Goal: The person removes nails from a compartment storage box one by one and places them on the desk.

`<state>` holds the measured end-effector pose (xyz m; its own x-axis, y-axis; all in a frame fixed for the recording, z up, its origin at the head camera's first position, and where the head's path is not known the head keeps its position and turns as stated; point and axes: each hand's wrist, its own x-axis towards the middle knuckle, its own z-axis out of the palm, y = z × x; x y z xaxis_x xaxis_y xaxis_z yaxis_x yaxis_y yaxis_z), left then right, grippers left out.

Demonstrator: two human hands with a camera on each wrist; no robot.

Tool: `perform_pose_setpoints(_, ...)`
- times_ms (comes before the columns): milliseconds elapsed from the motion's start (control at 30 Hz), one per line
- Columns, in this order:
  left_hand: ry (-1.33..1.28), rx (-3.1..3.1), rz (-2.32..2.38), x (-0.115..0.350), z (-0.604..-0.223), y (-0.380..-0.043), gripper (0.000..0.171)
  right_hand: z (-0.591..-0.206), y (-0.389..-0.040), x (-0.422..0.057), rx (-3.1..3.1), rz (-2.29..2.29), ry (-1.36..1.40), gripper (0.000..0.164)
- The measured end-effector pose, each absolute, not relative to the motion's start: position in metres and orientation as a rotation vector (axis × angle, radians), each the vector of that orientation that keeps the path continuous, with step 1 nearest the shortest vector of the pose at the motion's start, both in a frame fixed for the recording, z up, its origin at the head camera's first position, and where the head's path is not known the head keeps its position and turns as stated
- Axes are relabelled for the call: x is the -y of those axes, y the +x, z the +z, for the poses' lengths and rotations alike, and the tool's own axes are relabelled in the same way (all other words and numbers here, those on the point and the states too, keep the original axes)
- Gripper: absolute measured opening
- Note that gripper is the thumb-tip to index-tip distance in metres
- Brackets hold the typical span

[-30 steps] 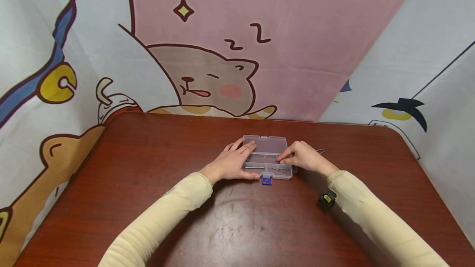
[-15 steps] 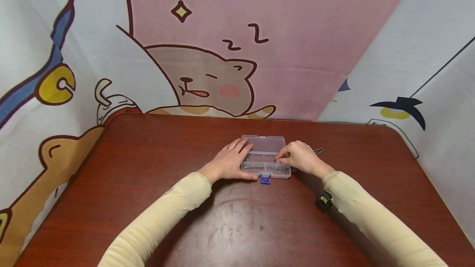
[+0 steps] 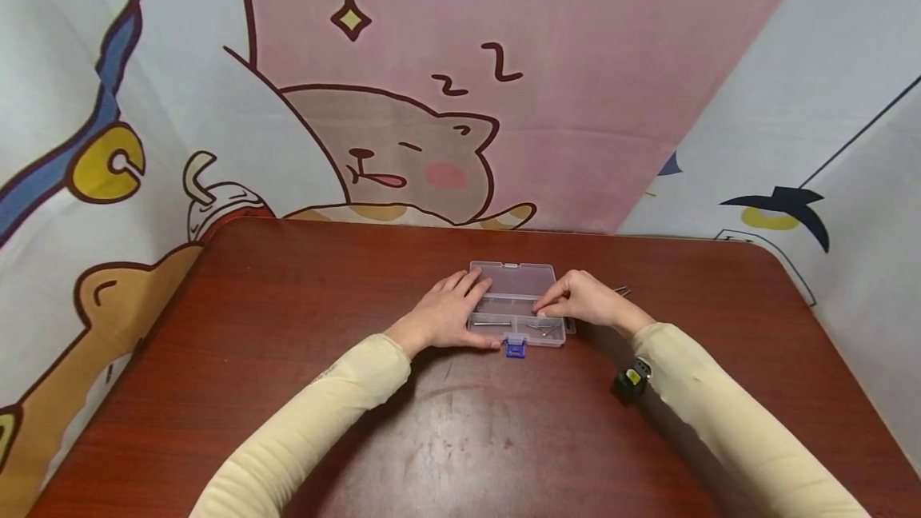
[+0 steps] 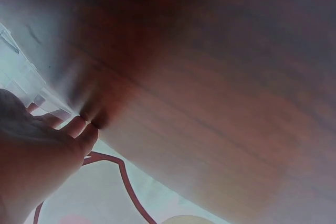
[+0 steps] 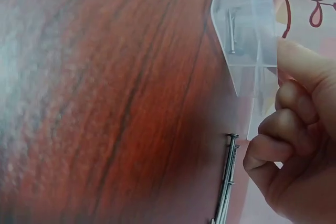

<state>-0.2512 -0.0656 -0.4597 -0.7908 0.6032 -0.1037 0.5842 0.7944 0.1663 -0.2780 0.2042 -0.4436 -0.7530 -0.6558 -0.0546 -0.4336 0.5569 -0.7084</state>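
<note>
A clear plastic compartment box (image 3: pixel 514 278) lies with its lid raised and its blue latch (image 3: pixel 515 348) folded out toward me. My left hand (image 3: pixel 448 314) rests along its left edge with the fingers spread. Inside the box's rear compartment, the thumb and forefinger of my right hand (image 3: pixel 592 299) come together; the other fingers curl, as the right wrist view shows. Whatever sits between those fingertips is hidden. A long metal rod (image 3: pixel 492 324) lies in the front left compartment. Small nails (image 5: pixel 231 32) lie in the front right one.
Several long nails (image 5: pixel 226 182) lie on the table just right of the box, partly behind my right hand in the head view. A dark reddish wooden table (image 3: pixel 345 278) carries everything. A printed cloth (image 3: pixel 561 102) hangs behind its far edge.
Both hands stay in nearly the same places at the box. The right fingertips shift only slightly in the rear compartment, and the right wrist turns a little.
</note>
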Motion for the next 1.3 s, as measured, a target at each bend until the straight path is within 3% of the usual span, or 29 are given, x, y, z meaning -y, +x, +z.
perform_pose_setpoints(433, 0.927, -2.822, 0.188, 0.065, -0.457, -0.25, 0.101, -0.435, -0.277, -0.197, -2.615, -0.742, -0.989, 0.011)
perform_pose_setpoints(1300, 0.922, -2.819, 0.205, 0.065, -0.456, -0.248, 0.099, -0.434, -0.266, -0.186, -2.835, -0.527, -0.908, 0.004)
